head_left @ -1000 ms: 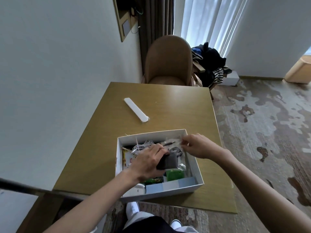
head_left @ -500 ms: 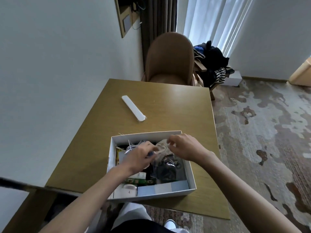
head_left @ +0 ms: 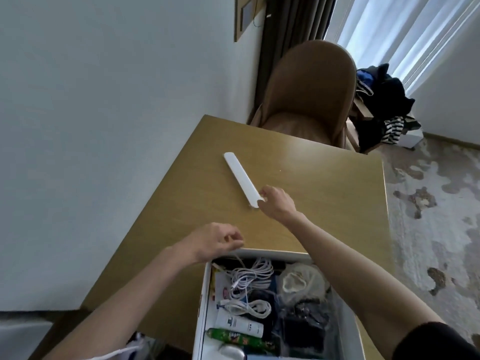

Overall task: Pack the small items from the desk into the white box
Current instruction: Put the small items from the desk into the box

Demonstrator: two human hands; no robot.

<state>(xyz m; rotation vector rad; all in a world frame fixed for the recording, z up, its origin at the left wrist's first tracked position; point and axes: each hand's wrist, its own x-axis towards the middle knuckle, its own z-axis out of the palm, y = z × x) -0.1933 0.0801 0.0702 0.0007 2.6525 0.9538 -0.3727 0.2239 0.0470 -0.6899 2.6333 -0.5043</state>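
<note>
A long white case (head_left: 240,178) lies flat on the wooden desk (head_left: 324,193), beyond the white box (head_left: 275,253). My right hand (head_left: 276,203) is stretched out to the case's near end, thumb and fingers pinched around that tip. My left hand (head_left: 215,241) hovers at the box's far left corner, fingers loosely curled and holding nothing. Inside the box lie coiled white cables (head_left: 249,278), a white tube (head_left: 239,324), a green packet (head_left: 233,339), a pale mesh pouch (head_left: 301,281) and dark items (head_left: 304,328).
A brown chair (head_left: 311,92) stands at the desk's far edge. The white wall (head_left: 104,126) runs along the desk's left side. A pile of clothes (head_left: 384,107) sits on the floor to the right, on patterned carpet (head_left: 428,229).
Both hands have left the box. My right hand has reached forward to the white case's near end, and my left hand has pulled back to the box's far corner. The view has tilted.
</note>
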